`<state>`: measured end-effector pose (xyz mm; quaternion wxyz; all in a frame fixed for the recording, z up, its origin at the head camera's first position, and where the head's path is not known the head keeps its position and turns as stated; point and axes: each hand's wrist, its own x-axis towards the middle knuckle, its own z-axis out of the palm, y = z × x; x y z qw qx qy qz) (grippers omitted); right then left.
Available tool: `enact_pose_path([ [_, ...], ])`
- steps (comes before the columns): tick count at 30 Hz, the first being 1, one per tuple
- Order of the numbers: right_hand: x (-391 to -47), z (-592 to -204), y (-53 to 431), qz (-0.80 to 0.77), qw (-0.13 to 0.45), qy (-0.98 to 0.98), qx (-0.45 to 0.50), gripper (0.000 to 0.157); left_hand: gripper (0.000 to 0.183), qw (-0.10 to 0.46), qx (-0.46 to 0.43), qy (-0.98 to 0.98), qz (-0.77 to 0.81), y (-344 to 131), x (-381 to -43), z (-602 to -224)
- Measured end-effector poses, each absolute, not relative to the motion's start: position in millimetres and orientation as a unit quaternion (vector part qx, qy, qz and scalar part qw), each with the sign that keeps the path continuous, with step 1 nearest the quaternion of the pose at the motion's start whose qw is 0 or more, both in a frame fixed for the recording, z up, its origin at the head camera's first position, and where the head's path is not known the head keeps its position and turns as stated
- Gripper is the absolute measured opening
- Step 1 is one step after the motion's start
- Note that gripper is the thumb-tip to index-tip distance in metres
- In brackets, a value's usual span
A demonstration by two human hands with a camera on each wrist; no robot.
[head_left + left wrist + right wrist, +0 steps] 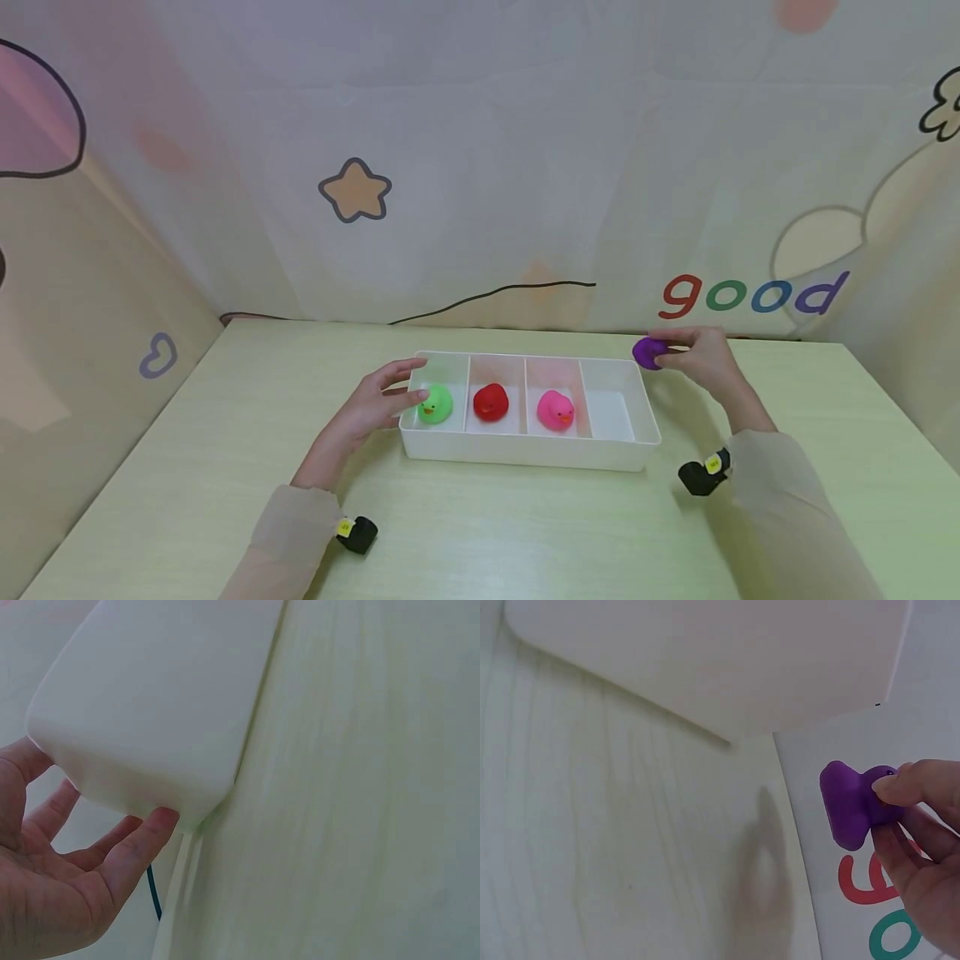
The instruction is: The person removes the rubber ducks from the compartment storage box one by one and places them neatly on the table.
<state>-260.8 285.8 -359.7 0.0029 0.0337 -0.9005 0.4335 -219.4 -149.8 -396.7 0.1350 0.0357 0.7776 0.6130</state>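
A white divided box (525, 452) sits on the table with its four compartments in a row. My left hand (381, 400) grips its left end, thumb at the rim and fingers against the end wall (142, 787). From left to right, a green rubber duck (437, 407), a red rubber duck (491, 402) and a pink rubber duck (556, 412) occupy the first compartments; the rightmost one is bare. Beyond the box's far right corner, my right hand (705, 364) pinches a purple rubber duck (845, 806) by its head, between thumb and fingers, raised above the table.
The pale wooden table (510, 533) meets a printed cloth backdrop (480, 208) close behind the box. Cloth also rises at the left and right sides. A black wrist camera (358, 535) is worn at the left cuff, and another black camera (703, 475) at the right.
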Motion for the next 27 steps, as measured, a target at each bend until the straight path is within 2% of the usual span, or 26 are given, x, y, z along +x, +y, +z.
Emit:
enact_pose_path([
  [11,-268.5,-378.3,293.5,0.427,-0.029,-0.904,0.008,0.042,0.054,0.137,0.035,0.774,0.617,-150.6,-220.0,-397.7],
  [27,-271.4,-386.5,295.1,0.419,-0.039,-0.907,0.015,0.042,0.055,0.135,0.036,0.770,0.623,-151.0,-220.3,-399.4],
])
